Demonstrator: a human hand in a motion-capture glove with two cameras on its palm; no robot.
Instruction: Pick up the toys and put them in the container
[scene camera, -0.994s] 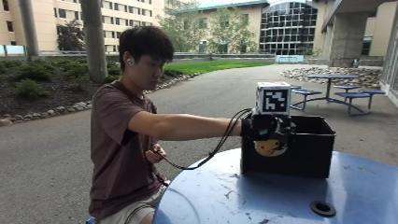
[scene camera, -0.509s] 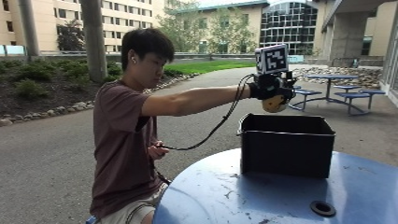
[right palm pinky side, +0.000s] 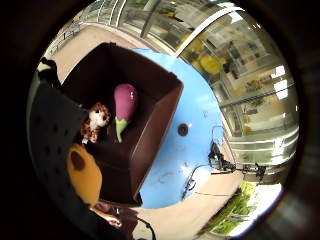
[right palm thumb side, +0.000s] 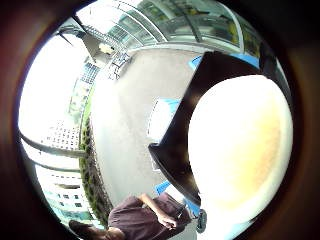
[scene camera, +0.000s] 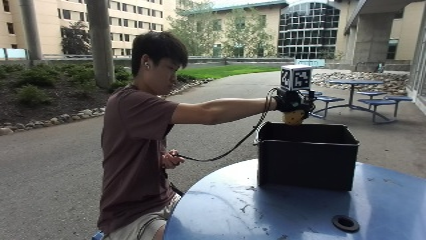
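Step in hand: drop-off. Right hand hangs above the container at the worktop's near edge, fingers curled round a yellow toy. Eggplant toy and leopard toy lie inside already. Next move, by my judgement: lower, release over the opening.

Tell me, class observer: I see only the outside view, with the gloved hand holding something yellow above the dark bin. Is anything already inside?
Observer: Yes. The little finger side palm view shows a purple eggplant toy lying in the bin.
Operator: Only that?
Observer: No, a spotted plush leopard lies beside it on the bin floor.
Operator: Is the yellow toy inside yet?
Observer: No. The yellow toy sits in the right hand, above the rim.
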